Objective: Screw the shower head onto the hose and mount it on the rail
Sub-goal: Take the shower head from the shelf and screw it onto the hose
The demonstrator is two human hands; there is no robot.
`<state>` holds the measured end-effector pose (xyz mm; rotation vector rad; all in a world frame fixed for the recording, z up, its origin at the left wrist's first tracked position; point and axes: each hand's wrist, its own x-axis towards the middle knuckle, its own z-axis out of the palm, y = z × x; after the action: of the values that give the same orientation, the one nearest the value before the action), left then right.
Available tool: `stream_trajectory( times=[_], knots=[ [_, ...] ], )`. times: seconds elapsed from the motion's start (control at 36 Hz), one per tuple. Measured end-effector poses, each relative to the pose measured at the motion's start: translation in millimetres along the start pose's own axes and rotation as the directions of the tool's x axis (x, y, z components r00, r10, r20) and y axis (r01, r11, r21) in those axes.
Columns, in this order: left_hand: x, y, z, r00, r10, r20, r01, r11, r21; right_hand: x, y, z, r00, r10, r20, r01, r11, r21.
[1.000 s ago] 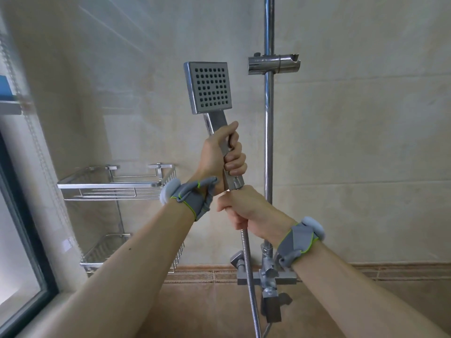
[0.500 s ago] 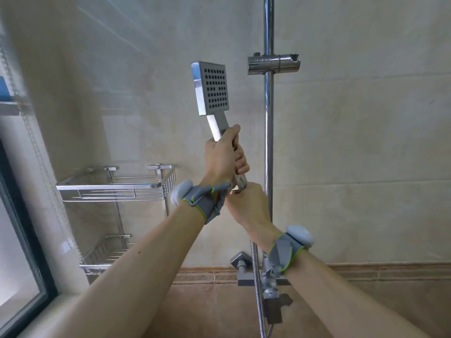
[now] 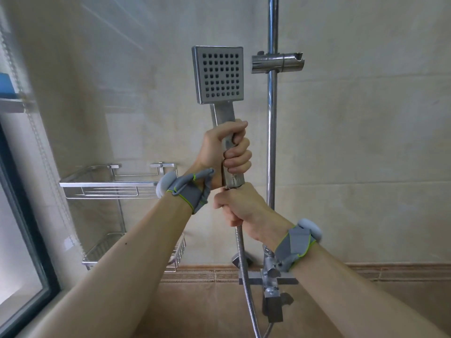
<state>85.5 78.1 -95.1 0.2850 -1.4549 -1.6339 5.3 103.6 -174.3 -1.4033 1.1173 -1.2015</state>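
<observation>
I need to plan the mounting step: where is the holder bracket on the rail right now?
The holder bracket is clamped high on the chrome rail, upper right of centre, level with and just right of the shower head, not touching it.

One view only, worn on the head; facing forward and slightly up at a tiled wall (image 3: 366,142), close in; forearms entering from the bottom corners toward frame centre; rail (image 3: 272,142) right of centre; wire shelves (image 3: 109,189) at left; window frame (image 3: 29,240) along the left edge; wide-angle bending at the edges.
</observation>
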Motion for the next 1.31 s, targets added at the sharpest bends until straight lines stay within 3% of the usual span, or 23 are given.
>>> stream_trajectory(
  times=[0.11, 0.19, 0.25, 0.33, 0.39, 0.47, 0.64, 0.75, 0.86, 1.14, 1.31],
  knots=[
    [-1.7, 2.2, -0.5, 1.0, -0.026, -0.002, 0.026, 1.0, -0.01, -0.9, 3.8, 3.2, 0.999, -0.001, 0.036, -0.001, 0.999, 0.047],
    [1.9, -5.1, 0.7, 0.982, 0.029, -0.187, -0.026, 1.0, 0.018, 1.6, 8.7, 2.9, 0.995, -0.047, -0.083, 0.044, 0.998, -0.038],
    [6.5, -13.5, 1.3, 0.92, 0.098, -0.379, -0.084, 0.995, 0.054, 4.3, 12.8, 2.0, 0.969, -0.141, -0.203, 0.11, 0.982, -0.156],
    [12.9, -23.8, 5.5, 0.765, 0.22, -0.605, -0.171, 0.976, 0.138, 5.0, 16.5, 2.5, 0.914, -0.267, -0.304, 0.154, 0.924, -0.349],
    [16.1, -27.6, 9.5, 0.682, 0.273, -0.679, -0.198, 0.962, 0.189, 4.9, 16.4, 1.6, 0.895, -0.304, -0.327, 0.137, 0.884, -0.446],
    [19.0, -30.3, 13.6, 0.657, 0.296, -0.693, -0.195, 0.955, 0.223, 5.1, 12.7, -1.7, 0.895, -0.3, -0.33, 0.094, 0.85, -0.518],
    [15.8, -29.3, 11.3, 0.742, 0.266, -0.615, -0.222, 0.964, 0.148, 8.8, 9.5, -7.0, 0.924, -0.231, -0.303, 0.096, 0.911, -0.402],
    [12.6, -24.5, 6.2, 0.875, 0.194, -0.443, -0.201, 0.979, 0.032, 11.0, 9.5, -6.2, 0.928, -0.202, -0.313, 0.085, 0.933, -0.351],
    [7.0, -14.5, 9.3, 0.956, 0.148, -0.252, -0.149, 0.989, 0.013, 10.4, 8.7, -1.2, 0.929, -0.182, -0.321, 0.102, 0.963, -0.251],
    [1.3, -1.1, 4.7, 0.998, 0.061, -0.015, -0.061, 0.998, 0.022, 4.7, 4.1, 8.0, 0.971, -0.106, -0.215, 0.094, 0.993, -0.068],
    [-1.0, -0.9, -1.6, 0.997, 0.049, -0.064, -0.048, 0.999, 0.02, 0.0, 2.1, -7.4, 0.993, -0.06, 0.103, 0.056, 0.998, 0.042]
  ],
)
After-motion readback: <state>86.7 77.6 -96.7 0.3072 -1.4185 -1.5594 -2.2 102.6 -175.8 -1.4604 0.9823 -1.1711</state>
